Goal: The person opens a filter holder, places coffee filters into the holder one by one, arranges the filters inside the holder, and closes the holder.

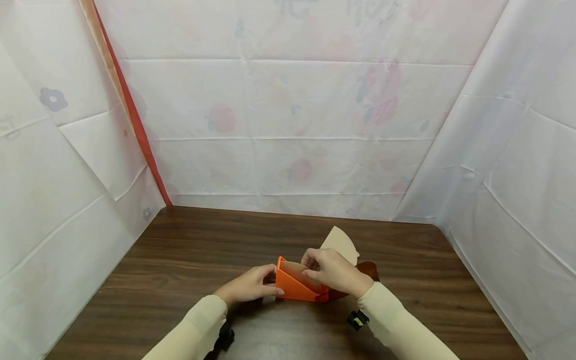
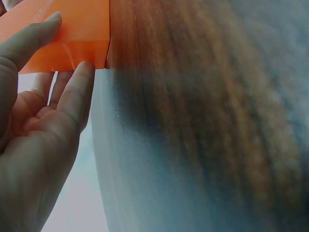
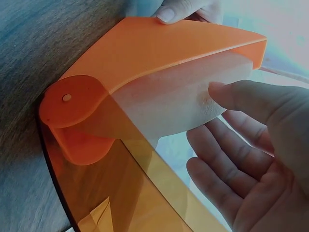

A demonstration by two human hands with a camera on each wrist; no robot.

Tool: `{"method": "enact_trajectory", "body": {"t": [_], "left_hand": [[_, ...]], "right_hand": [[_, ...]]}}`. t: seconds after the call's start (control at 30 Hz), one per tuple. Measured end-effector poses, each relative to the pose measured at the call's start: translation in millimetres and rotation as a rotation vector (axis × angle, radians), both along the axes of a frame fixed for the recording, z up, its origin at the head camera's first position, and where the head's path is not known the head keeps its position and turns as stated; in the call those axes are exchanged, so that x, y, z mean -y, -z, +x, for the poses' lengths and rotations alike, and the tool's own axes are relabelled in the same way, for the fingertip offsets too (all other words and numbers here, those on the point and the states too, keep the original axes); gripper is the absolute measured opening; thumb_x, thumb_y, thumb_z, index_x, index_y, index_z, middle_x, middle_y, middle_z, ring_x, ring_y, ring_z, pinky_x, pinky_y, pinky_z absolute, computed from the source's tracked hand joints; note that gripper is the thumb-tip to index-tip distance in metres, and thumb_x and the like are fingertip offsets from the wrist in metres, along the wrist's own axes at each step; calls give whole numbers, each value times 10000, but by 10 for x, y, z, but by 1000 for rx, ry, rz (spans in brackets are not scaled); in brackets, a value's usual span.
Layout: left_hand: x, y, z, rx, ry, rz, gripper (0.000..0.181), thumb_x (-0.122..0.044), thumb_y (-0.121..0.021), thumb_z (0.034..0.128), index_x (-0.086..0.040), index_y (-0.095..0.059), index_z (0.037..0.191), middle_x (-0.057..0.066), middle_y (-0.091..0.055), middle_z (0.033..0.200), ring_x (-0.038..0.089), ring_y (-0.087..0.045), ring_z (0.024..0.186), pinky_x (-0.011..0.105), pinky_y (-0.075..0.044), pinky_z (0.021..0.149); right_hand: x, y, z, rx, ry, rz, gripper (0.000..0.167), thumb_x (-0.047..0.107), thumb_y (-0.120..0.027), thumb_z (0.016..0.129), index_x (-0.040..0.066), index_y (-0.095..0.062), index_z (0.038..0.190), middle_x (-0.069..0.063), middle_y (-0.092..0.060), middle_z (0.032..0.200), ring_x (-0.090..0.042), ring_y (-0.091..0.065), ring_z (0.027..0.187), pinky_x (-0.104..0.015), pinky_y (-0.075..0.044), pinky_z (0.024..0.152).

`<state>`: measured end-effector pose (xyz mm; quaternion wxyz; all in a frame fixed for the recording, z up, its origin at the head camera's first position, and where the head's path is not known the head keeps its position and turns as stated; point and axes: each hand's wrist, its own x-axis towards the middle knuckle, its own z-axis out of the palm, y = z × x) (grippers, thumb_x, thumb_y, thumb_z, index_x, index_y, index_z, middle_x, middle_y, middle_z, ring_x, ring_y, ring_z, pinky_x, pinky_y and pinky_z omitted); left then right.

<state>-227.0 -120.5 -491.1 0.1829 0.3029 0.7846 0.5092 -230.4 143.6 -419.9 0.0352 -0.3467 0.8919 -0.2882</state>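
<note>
An orange box [image 1: 297, 291] with a sloping open top stands on the table. Its see-through amber lid [image 3: 130, 188] is swung open on a round hinge at the right end. My left hand [image 1: 249, 287] holds the box's left end, thumb on the front face and fingers at the end and behind. Inside the box stands cream fan-shaped paper, looking like coffee filters [image 3: 169, 96]; how many sheets cannot be told. With thumb in front and fingers behind, my right hand [image 1: 335, 270] pinches its upper edge. Behind that hand lies another fan-shaped filter paper [image 1: 339, 244], partly covered.
Dark wood-grain table [image 1: 202, 245] surrounds the box. White printed sheets [image 1: 279, 125] hang at the back and both sides, with a red strip [image 1: 135, 120] at the left corner. Black wrist devices [image 1: 357, 319] sit under both sleeves.
</note>
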Motion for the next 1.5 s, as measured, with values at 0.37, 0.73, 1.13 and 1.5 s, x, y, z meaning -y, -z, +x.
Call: {"method": "enact_trajectory", "body": {"t": [0.37, 0.73, 1.13, 1.5], "left_hand": [[-2, -9, 11, 3, 8, 0, 285, -180, -717, 953, -76, -595, 1189, -9, -660, 1138, 150, -638, 1070, 263, -514, 896], [5, -16, 20, 4, 1, 5, 300, -158, -720, 948, -75, -592, 1206, -15, -657, 1159, 153, -632, 1085, 261, -508, 904], [5, 1, 13, -5, -4, 0, 307, -166, -725, 945, -83, -592, 1209, -17, -652, 1170, 157, -627, 1111, 268, -506, 915], [-3, 5, 9, -9, -4, 2, 286, -167, -727, 943, -83, -597, 1183, -24, -653, 1151, 151, -627, 1113, 271, -502, 922]], "right_hand": [[-4, -56, 13, -2, 37, 26, 302, 231, -772, 909, 92, -669, 1156, 39, -692, 1032, -75, -646, 895, -274, -553, 808], [-36, -109, 31, -8, 33, 22, 298, 246, -770, 910, 99, -668, 1148, 2, -697, 1055, -117, -658, 925, -343, -561, 835], [-119, -233, 51, -64, 33, 11, 304, 241, -764, 915, 108, -664, 1169, 27, -688, 1071, -203, -668, 967, -361, -552, 849], [-237, -404, 27, -62, 88, 14, 290, 277, -749, 928, 152, -667, 1176, 75, -660, 1068, -115, -621, 962, -310, -535, 838]]}}
